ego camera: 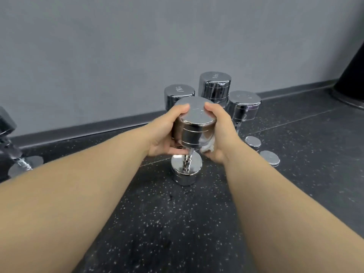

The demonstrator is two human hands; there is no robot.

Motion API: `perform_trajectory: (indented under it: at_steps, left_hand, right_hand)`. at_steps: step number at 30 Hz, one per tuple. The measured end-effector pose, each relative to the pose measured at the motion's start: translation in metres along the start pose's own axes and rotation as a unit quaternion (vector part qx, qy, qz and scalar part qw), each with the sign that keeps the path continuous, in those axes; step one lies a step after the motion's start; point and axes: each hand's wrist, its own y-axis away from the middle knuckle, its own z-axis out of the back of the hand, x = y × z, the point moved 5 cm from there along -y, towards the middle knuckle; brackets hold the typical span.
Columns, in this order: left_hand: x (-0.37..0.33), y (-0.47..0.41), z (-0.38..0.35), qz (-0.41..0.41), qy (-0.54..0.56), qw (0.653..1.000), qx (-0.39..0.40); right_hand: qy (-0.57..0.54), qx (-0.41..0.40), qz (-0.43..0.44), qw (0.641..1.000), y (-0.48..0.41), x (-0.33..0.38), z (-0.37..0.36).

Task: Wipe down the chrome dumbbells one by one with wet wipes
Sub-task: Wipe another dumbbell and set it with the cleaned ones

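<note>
- Left hand (163,133): grip curled round the top head of the upright chrome dumbbell (194,123), thumb on its flat face, fingers underneath.
- Right hand (220,133): grip closed on the same head from 3 o'clock, pressing a white wet wipe (206,147) to its side.
- The dumbbell stands on the speckled rubber floor (177,223), frame centre.
- Three upright dumbbells (214,85) stand just behind at 12 to 1 o'clock, partly hidden by the hands.
- Another dumbbell (11,146) at 9 o'clock is cut off and blurred.

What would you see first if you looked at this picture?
A shiny upright dumbbell in the middle, gripped on top by the left hand and right hand. The right hand presses a white wipe against it. Three other dumbbells stand behind, by the grey wall.
</note>
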Motion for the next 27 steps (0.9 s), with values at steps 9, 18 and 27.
perform_trajectory:
  at_steps: [9,18,27]
  left_hand:
    - [-0.014,-0.04,0.026,0.091,-0.008,0.994,0.053]
    - [-0.009,-0.029,0.018,0.073,0.006,0.997,0.006]
    - [0.003,0.001,-0.003,0.045,-0.029,0.998,0.028]
  right_hand:
    - [0.09,0.015,-0.097,0.991,-0.051,0.015,0.005]
    - [0.028,-0.002,-0.083,0.996,-0.034,0.008,-0.001]
    - [-0.056,0.032,0.005,0.998,-0.002,-0.01,0.015]
